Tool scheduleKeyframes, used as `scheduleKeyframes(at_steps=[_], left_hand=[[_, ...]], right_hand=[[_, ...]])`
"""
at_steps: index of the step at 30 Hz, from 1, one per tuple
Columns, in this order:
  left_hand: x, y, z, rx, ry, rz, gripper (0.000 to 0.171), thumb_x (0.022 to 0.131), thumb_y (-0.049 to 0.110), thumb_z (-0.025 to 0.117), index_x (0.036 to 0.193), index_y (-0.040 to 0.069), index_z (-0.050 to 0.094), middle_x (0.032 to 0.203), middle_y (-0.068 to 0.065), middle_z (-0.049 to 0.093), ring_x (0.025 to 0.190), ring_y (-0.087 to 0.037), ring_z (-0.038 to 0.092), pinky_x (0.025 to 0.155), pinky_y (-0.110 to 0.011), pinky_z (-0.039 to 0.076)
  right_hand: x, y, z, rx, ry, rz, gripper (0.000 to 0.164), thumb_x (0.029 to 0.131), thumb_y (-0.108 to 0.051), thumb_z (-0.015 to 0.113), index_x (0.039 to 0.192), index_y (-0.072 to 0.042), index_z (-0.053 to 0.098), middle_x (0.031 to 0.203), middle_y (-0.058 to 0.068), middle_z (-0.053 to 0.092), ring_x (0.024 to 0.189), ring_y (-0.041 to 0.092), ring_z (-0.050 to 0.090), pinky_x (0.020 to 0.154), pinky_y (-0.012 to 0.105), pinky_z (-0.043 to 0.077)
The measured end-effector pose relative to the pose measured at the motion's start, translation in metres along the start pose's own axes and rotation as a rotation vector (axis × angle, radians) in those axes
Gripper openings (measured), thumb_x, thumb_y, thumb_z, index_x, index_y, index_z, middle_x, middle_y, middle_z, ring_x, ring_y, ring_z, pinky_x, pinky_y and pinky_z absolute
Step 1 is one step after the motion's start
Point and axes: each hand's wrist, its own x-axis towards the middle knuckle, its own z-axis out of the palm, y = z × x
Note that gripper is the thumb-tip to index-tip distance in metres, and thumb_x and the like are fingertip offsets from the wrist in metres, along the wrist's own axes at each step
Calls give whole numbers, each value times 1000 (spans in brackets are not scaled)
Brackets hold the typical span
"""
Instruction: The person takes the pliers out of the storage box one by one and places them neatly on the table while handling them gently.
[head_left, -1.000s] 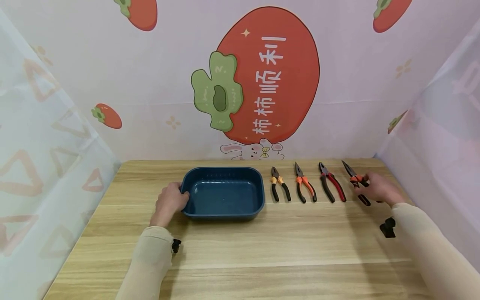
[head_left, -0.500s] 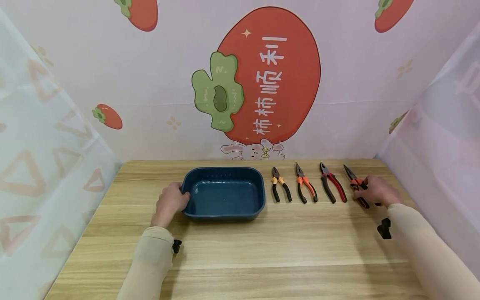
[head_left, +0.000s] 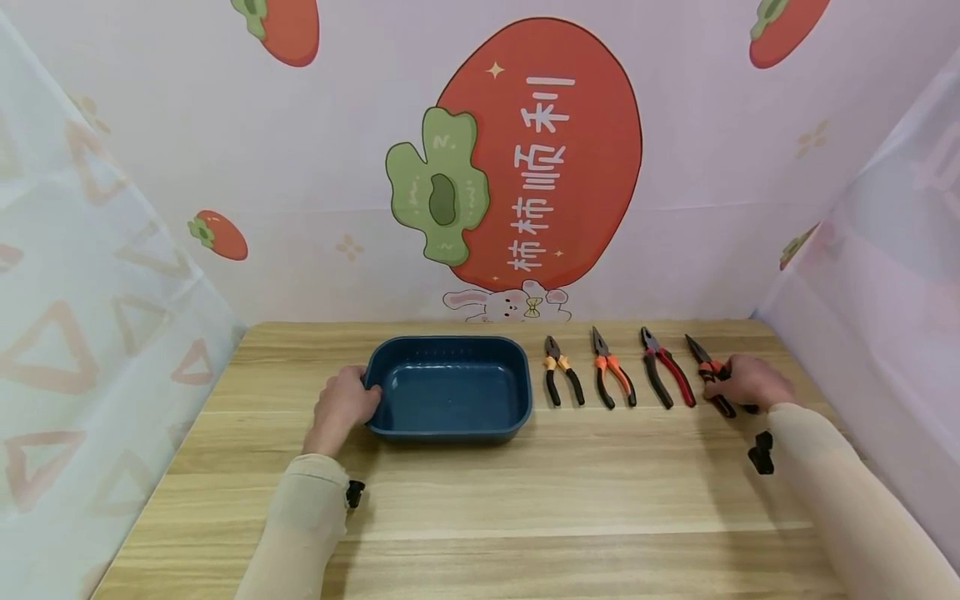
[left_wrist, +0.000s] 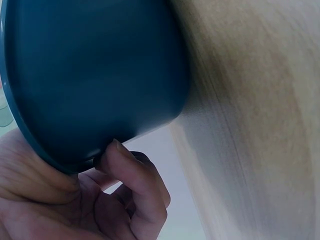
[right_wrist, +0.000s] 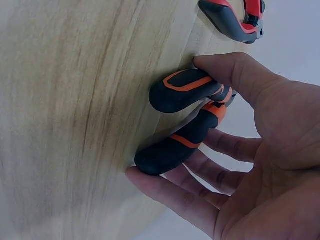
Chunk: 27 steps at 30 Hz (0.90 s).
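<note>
My left hand grips the left end of a deep blue rectangular basin, thumb over the rim and curled fingers on the outside, as the left wrist view shows. At the far right, my right hand holds long-nose pliers with black and orange handles. The thumb lies along one handle and the fingers along the other, while the handles stand apart in a V. The pliers lie at the table surface; whether they are lifted at all, I cannot tell. In the head view the hand covers part of the handles.
Three more pliers lie in a row right of the basin: yellow-black combination pliers, orange-black long-nose pliers and red-black combination pliers. The wooden table meets a printed cloth wall behind, with cloth at both sides.
My right hand has drawn the long-nose pliers slightly nearer, and their handles stand closer together. The left hand and basin have stayed in place.
</note>
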Motion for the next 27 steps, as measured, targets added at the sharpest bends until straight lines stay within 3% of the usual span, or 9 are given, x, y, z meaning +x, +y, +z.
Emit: scheduleKeyframes(at_steps=[11,18,21,25,27], left_hand=[[0,0,-1,0,-1,2,37,101,15,55,130,-7,58,107,-25,67,75,-28,66,60,-36,50],[1,-1,-4,4,4,19,27,101,16,55,114,-6,63,92,-19,66,71,-27,63,57,-34,47],[2,-2,-5,10,9,22,23,100,16,56,106,-4,64,87,-17,64,70,-27,61,57,-34,46],[2,-2,-8,27,23,16,21,100,18,57,88,1,59,78,-13,59,67,-26,58,56,-34,43],[3,-2,-9,37,29,15,24,100,20,57,84,2,56,75,-13,57,66,-27,57,55,-34,42]], right_hand=[[2,-5,-1,-21,-41,35,37,91,-33,69,85,-1,51,78,12,53,69,26,50,61,39,41],[-5,-10,-2,-23,-23,47,46,91,-38,70,88,2,48,80,14,49,71,27,47,62,39,40],[-13,-14,2,-37,58,30,50,92,-38,70,90,8,49,87,27,51,76,36,50,63,44,43],[-28,-31,8,-58,212,-24,67,96,-35,66,121,24,46,120,50,42,98,60,50,76,61,47],[-36,-43,13,-65,284,-73,76,97,-35,65,137,24,36,130,51,37,106,65,47,81,67,45]])
